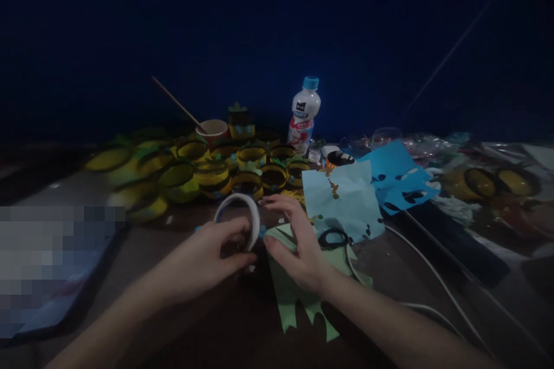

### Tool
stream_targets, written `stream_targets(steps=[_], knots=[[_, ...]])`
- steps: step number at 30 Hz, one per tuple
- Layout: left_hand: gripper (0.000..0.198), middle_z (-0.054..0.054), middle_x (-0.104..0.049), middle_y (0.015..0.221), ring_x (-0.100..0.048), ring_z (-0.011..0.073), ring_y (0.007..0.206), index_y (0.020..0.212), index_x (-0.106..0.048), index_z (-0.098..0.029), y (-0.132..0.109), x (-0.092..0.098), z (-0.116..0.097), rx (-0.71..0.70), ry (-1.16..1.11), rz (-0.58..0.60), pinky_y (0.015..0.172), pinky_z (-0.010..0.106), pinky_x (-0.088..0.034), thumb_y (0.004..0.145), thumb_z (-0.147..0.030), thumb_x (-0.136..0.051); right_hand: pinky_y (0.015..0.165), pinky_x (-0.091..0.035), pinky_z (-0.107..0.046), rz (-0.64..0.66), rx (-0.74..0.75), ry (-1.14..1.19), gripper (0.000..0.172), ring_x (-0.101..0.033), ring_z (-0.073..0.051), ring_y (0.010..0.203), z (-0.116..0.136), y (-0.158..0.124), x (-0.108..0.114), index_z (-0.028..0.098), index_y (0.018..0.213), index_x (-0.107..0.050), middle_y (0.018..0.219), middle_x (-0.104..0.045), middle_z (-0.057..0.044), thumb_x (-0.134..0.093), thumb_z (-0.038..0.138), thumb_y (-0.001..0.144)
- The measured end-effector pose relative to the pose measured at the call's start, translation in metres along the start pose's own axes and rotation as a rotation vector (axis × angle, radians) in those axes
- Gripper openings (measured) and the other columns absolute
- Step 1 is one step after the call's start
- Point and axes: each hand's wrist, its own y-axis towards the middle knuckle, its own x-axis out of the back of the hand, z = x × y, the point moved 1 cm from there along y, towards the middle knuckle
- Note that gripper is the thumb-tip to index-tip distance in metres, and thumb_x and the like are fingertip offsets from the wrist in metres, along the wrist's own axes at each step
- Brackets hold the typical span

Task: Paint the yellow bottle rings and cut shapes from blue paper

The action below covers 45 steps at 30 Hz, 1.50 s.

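A white roll of tape (pixel 256 220) stands on edge in my left hand (pixel 212 253), whose fingers and thumb close round its near side. To the right of the roll, my right hand (pixel 303 251) has its thumb and fingers spread apart, with nothing visible between them. Beneath that hand lies a cut sheet of green paper (pixel 298 308) with jagged edges. Black looped handles (pixel 334 237), apparently of scissors, rest beside my right wrist. A pale blue sheet of paper (pixel 350 196) with cut-out holes lies just beyond.
Several yellow-and-black paper rings (pixel 212 179) crowd the back of the table. Behind them stand a cup (pixel 212 130) with a stick (pixel 177 104) and a bottle (pixel 303 112). Bright blue paper (pixel 396 176), a dark slab (pixel 467 248) and a white cable (pixel 433 268) are at right.
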Motion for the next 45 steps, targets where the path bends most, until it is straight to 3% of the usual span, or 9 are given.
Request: stream_targets(steps=[5,11,22,27,33,39,45], knots=[[0.014,-0.001,-0.066,0.079,-0.062,0.0168,0.072,0.088,-0.054,-0.021,0.002,-0.008,0.003,-0.021,-0.034,-0.008,0.065,0.025,-0.046,0.075,-0.021,-0.054,0.097,-0.038,-0.038,0.097,0.066,-0.02,0.035,-0.044,-0.021,0.115,0.001,-0.001,-0.001,0.023,0.11,-0.045,0.12,-0.048,-0.008,-0.059,0.021,0.078],[0.025,0.001,-0.067,0.086,-0.063,0.0195,0.078,0.099,-0.053,-0.022,0.003,-0.012,0.007,-0.029,0.005,-0.029,0.066,0.028,-0.046,0.075,-0.027,-0.056,0.095,-0.039,-0.04,0.098,0.096,-0.016,0.027,-0.047,-0.02,0.114,-0.001,-0.002,-0.003,0.026,0.104,-0.047,0.12,-0.05,-0.007,-0.056,0.016,0.08],[0.015,-0.001,-0.066,0.082,-0.062,0.0187,0.075,0.087,-0.054,-0.021,0.003,-0.014,0.009,-0.04,0.024,-0.053,0.064,0.027,-0.044,0.074,-0.025,-0.059,0.095,-0.039,-0.04,0.101,0.09,-0.002,0.019,-0.048,-0.019,0.114,-0.003,-0.002,-0.003,0.025,0.091,-0.046,0.122,-0.052,-0.006,-0.057,0.014,0.08],[0.023,0.0,-0.066,0.087,-0.064,0.0195,0.079,0.095,-0.052,-0.021,0.004,-0.015,0.009,-0.006,-0.06,-0.039,0.067,0.028,-0.047,0.074,-0.026,-0.059,0.096,-0.039,-0.04,0.094,0.08,0.009,0.03,-0.048,-0.019,0.115,-0.002,-0.001,-0.004,0.026,0.105,-0.045,0.121,-0.054,-0.006,-0.058,0.014,0.08],[0.018,0.0,-0.066,0.088,-0.063,0.0188,0.081,0.092,-0.053,-0.021,0.005,-0.016,0.006,-0.004,-0.132,-0.02,0.069,0.027,-0.048,0.076,-0.028,-0.056,0.095,-0.039,-0.039,0.102,0.048,-0.016,0.018,-0.048,-0.02,0.114,-0.002,-0.002,-0.003,0.024,0.093,-0.047,0.12,-0.052,-0.007,-0.055,0.014,0.081],[0.019,-0.003,-0.061,0.069,-0.057,0.0134,0.058,0.092,-0.053,-0.021,0.003,-0.013,0.004,0.021,0.001,-0.025,0.053,0.023,-0.041,0.083,-0.034,-0.044,0.092,-0.041,-0.039,0.034,0.042,-0.015,0.022,-0.05,-0.02,0.112,-0.004,-0.003,-0.003,0.024,0.093,-0.043,0.117,-0.053,-0.008,-0.053,0.01,0.08],[0.022,-0.001,-0.062,0.071,-0.056,0.0138,0.062,0.089,-0.054,-0.02,0.003,-0.015,0.003,-0.008,0.146,-0.131,0.058,0.023,-0.038,0.086,-0.031,-0.036,0.092,-0.044,-0.036,0.039,0.1,-0.125,0.024,-0.051,-0.018,0.11,-0.007,-0.001,-0.004,0.023,0.102,-0.054,0.115,-0.055,-0.008,-0.051,0.01,0.083]])
